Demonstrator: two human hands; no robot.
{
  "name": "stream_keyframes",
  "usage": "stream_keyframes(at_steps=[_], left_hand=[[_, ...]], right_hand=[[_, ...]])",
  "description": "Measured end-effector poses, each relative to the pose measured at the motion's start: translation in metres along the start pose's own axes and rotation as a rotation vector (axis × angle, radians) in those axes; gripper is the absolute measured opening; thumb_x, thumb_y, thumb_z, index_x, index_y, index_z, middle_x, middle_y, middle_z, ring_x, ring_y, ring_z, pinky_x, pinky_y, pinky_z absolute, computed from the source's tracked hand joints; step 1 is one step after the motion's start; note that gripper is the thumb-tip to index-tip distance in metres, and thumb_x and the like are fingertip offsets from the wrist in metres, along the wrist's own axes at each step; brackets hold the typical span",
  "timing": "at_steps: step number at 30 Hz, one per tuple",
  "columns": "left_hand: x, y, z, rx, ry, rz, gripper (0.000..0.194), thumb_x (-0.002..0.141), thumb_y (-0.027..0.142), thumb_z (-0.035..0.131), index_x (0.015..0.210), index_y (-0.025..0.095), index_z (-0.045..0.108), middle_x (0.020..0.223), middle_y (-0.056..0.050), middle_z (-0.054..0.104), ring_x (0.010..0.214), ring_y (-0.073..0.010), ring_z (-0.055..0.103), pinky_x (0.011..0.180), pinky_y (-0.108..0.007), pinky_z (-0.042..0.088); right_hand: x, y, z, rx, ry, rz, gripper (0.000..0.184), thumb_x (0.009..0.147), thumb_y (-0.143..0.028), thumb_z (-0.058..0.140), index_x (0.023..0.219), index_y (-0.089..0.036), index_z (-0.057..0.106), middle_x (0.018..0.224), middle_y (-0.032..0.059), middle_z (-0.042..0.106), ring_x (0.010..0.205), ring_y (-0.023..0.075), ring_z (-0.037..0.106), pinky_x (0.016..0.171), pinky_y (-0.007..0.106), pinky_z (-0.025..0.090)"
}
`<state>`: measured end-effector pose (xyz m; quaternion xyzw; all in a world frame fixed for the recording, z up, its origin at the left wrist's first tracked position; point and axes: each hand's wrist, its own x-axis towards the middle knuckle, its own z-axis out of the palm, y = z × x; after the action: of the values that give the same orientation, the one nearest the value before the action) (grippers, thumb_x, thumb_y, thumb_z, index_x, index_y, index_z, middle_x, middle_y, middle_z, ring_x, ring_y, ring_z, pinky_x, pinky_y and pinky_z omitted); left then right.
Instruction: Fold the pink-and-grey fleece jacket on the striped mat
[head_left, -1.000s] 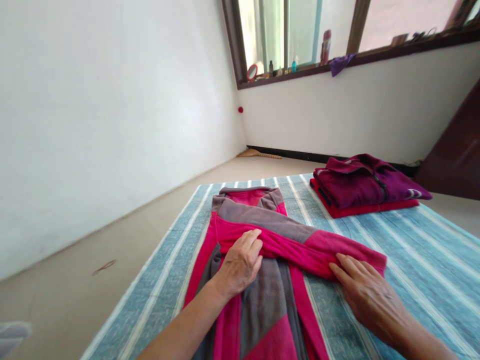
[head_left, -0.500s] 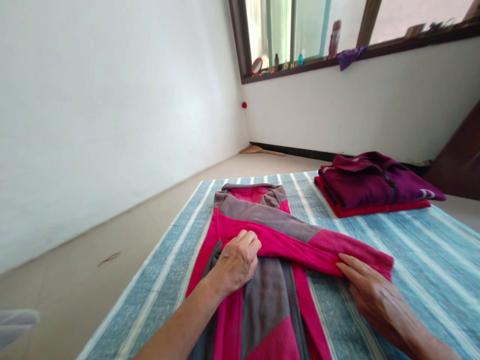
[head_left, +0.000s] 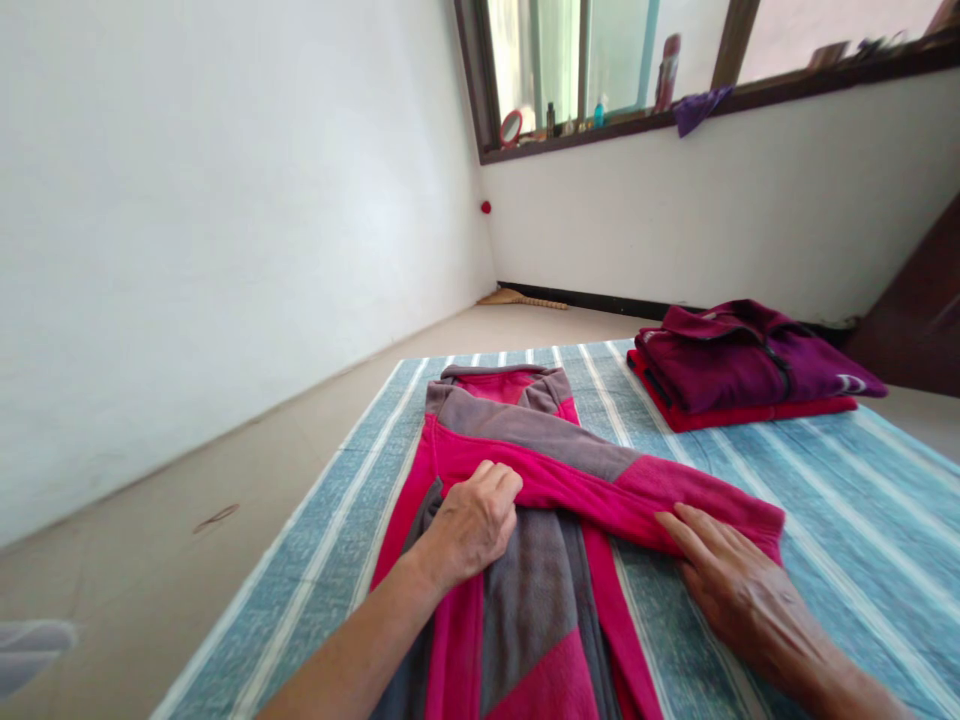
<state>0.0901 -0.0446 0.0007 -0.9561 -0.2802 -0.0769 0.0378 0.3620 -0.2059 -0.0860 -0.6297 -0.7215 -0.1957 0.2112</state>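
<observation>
Two hands on a pink and grey jacket (head_left: 525,590), its lower end cut off by the bottom edge.
The jacket lies on a striped cloth (head_left: 360,480), one sleeve (head_left: 562,450) across it. The left hand (head_left: 476,515) rests where the sleeve crosses the body, fingers curled, tips hidden; whether they pinch fabric I cannot tell. The right hand (head_left: 731,570) lies near the cuff, fingers loosely extended and close together, tips on the sleeve, thumb hard to make out. Beyond, a purple garment (head_left: 735,365) partly hides the red one (head_left: 787,410) beneath; small windowsill items are blurred.
</observation>
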Motion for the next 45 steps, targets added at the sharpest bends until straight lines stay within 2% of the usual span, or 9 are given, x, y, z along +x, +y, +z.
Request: stream_keyframes(at_steps=[5,13,22,27,32,36,39,42,45], left_hand=[[0.002,0.01,-0.001,0.112,-0.074,-0.038,0.018,0.084,0.006,0.047,0.092,0.019,0.054,0.094,-0.006,0.056,0.09,-0.0222,0.051,0.076,-0.032,0.048],[0.002,0.018,0.004,0.184,-0.098,-0.078,0.022,0.088,0.003,0.039,0.085,0.018,0.055,0.092,-0.007,0.057,0.087,-0.0232,0.05,0.07,-0.033,0.05],[0.0,0.014,-0.005,0.073,-0.128,-0.069,0.004,0.085,0.02,0.058,0.081,0.018,0.059,0.095,-0.006,0.057,0.09,-0.0216,0.052,0.077,-0.033,0.049],[0.014,0.013,-0.012,0.042,-0.145,-0.134,0.031,0.094,0.033,0.048,0.073,0.017,0.062,0.08,-0.007,0.06,0.081,-0.0218,0.057,0.077,-0.035,0.047],[0.032,0.003,-0.016,-0.089,-0.173,-0.239,0.002,0.081,0.019,0.063,0.083,0.018,0.061,0.079,-0.003,0.062,0.078,-0.0207,0.061,0.07,-0.03,0.047],[0.036,-0.006,-0.017,-0.195,-0.088,-0.32,0.025,0.074,0.019,0.069,0.098,0.018,0.063,0.091,-0.004,0.065,0.086,-0.0217,0.064,0.077,-0.031,0.05],[0.037,-0.015,-0.013,-0.197,-0.008,-0.373,0.046,0.072,0.029,0.073,0.114,0.015,0.06,0.121,-0.013,0.06,0.112,-0.0283,0.057,0.094,-0.038,0.046],[0.038,-0.028,-0.004,-0.203,-0.133,-0.369,0.083,0.067,0.047,0.077,0.134,0.009,0.045,0.148,-0.023,0.034,0.138,-0.0363,0.029,0.11,-0.048,0.031],[0.039,-0.042,0.006,-0.26,-0.338,-0.377,0.114,0.062,0.067,0.07,0.146,0.006,0.023,0.155,-0.024,0.012,0.144,-0.0358,0.007,0.115,-0.053,0.016]], right_hand=[[-0.001,0.006,0.004,-0.049,0.05,-0.02,0.041,0.087,-0.006,0.03,0.105,-0.012,0.067,0.111,0.0151,0.067,0.101,0.0255,0.066,0.082,0.039,0.057],[-0.002,0.015,0.001,-0.032,0.037,-0.027,0.042,0.086,-0.006,0.031,0.108,-0.01,0.067,0.115,0.017,0.066,0.102,0.0262,0.066,0.081,0.041,0.057],[-0.012,0.01,0.006,-0.076,0.045,-0.05,0.048,0.08,-0.005,0.033,0.109,-0.016,0.07,0.118,0.016,0.065,0.107,0.0266,0.064,0.084,0.043,0.056],[-0.006,0.003,0.002,-0.175,0.078,-0.122,0.048,0.077,-0.002,0.033,0.101,-0.013,0.073,0.11,0.0176,0.068,0.098,0.028,0.067,0.078,0.041,0.058],[0.0,0.001,-0.004,-0.195,0.094,-0.154,0.045,0.081,-0.003,0.033,0.098,-0.012,0.074,0.106,0.0174,0.07,0.093,0.0283,0.069,0.073,0.039,0.06],[-0.003,0.002,-0.002,-0.196,0.093,-0.149,0.046,0.081,-0.004,0.033,0.099,-0.015,0.074,0.107,0.0148,0.07,0.094,0.0271,0.069,0.074,0.038,0.06],[-0.005,0.002,0.0,-0.205,0.083,-0.138,0.047,0.08,-0.004,0.033,0.1,-0.016,0.074,0.107,0.0136,0.07,0.095,0.0258,0.069,0.075,0.037,0.06],[-0.005,0.002,0.0,-0.223,0.095,-0.136,0.048,0.078,-0.004,0.032,0.099,-0.015,0.074,0.106,0.0132,0.07,0.093,0.0257,0.069,0.074,0.037,0.06],[-0.003,0.003,-0.003,-0.2,0.113,-0.169,0.047,0.077,-0.006,0.033,0.096,-0.014,0.075,0.103,0.0137,0.071,0.089,0.0258,0.07,0.069,0.036,0.061]])
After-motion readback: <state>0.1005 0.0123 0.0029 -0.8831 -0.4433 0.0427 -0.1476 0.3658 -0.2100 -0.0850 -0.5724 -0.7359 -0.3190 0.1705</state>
